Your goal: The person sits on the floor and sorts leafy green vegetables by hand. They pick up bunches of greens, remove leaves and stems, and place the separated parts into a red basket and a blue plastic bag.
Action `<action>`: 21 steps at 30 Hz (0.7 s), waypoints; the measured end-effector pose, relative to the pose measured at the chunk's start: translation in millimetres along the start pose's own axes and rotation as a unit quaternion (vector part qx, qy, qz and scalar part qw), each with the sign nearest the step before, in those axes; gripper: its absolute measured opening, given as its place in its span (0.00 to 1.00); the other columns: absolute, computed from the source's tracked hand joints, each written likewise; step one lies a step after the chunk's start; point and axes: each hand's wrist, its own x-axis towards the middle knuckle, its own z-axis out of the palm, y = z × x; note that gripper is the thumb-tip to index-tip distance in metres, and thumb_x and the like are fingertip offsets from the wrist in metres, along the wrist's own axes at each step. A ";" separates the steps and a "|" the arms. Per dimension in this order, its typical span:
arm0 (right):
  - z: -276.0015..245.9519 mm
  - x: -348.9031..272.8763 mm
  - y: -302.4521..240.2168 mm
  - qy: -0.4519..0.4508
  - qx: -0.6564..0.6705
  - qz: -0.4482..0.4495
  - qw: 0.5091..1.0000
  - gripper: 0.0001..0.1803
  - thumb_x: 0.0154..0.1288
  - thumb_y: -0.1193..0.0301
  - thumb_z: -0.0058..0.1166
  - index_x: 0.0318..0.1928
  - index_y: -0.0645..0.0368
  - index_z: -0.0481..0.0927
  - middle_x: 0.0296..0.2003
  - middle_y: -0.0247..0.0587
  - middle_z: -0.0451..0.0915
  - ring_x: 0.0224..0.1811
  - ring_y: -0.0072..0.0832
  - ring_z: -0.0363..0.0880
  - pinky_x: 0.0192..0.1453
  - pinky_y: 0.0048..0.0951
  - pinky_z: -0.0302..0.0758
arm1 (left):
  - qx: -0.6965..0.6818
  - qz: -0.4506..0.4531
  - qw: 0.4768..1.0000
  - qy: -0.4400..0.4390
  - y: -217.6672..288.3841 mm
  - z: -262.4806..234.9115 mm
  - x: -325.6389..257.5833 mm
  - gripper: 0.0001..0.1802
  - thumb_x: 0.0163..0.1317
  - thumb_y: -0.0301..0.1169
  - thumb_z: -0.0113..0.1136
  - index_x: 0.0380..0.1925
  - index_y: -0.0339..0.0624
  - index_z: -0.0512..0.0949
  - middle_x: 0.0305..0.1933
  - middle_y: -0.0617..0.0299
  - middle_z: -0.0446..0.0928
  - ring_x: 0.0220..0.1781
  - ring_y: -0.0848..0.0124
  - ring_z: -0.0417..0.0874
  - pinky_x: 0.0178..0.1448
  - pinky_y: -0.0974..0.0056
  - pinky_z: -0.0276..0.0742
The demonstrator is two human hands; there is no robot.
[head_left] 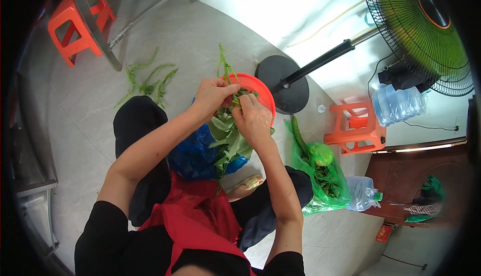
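Note:
Both my hands are close together in front of me, over the near edge of a red plastic basket (268, 95). My left hand (213, 95) pinches a green stem (223, 63) whose upper end sticks up beyond my fingers. Beside it, my right hand (253, 118) has its fingers closed on the leafy greens (228, 135), which hang below toward my lap. Some leaves lie inside the basket, partly hidden by my hands. Under the greens sits a blue plastic bag (193, 153) between my knees.
Loose green stems (145, 81) lie on the floor at left. A standing fan's black base (283, 84) is beyond the basket. To the right are a green bag of vegetables (320, 178), a plastic bottle (362, 194) and an orange stool (355, 127). Another orange stool (82, 23) stands far left.

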 end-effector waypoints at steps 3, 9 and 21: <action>1.8 0.2 5.0 0.000 0.022 -0.008 1.000 0.07 0.57 0.71 0.57 0.31 0.59 0.73 0.28 0.41 0.76 0.26 0.41 0.79 0.27 0.44 0.73 | -0.014 -0.005 1.000 -0.010 -4.2 3.5 -1.2 0.12 0.62 0.36 0.67 0.29 0.36 0.82 0.26 0.63 0.80 0.25 0.74 0.81 0.29 0.70 0.78; 20.6 0.3 34.8 0.028 0.398 0.225 0.889 0.07 0.63 0.71 0.54 0.29 0.59 0.76 0.20 0.35 0.74 0.19 0.23 0.71 0.22 0.32 0.68 | 0.012 -0.001 0.999 -0.041 2.3 1.6 -1.4 0.12 0.64 0.35 0.63 0.30 0.35 0.82 0.31 0.60 0.82 0.30 0.74 0.83 0.32 0.69 0.81; -63.4 -2.7 42.2 -0.001 0.281 0.209 0.937 0.06 0.70 0.78 0.50 0.42 0.60 0.81 0.25 0.31 0.77 0.24 0.16 0.68 0.29 0.23 0.68 | 0.066 0.069 0.978 -0.187 45.7 -37.8 -15.8 0.13 0.67 0.38 0.61 0.36 0.38 0.85 0.34 0.63 0.83 0.36 0.77 0.82 0.40 0.71 0.78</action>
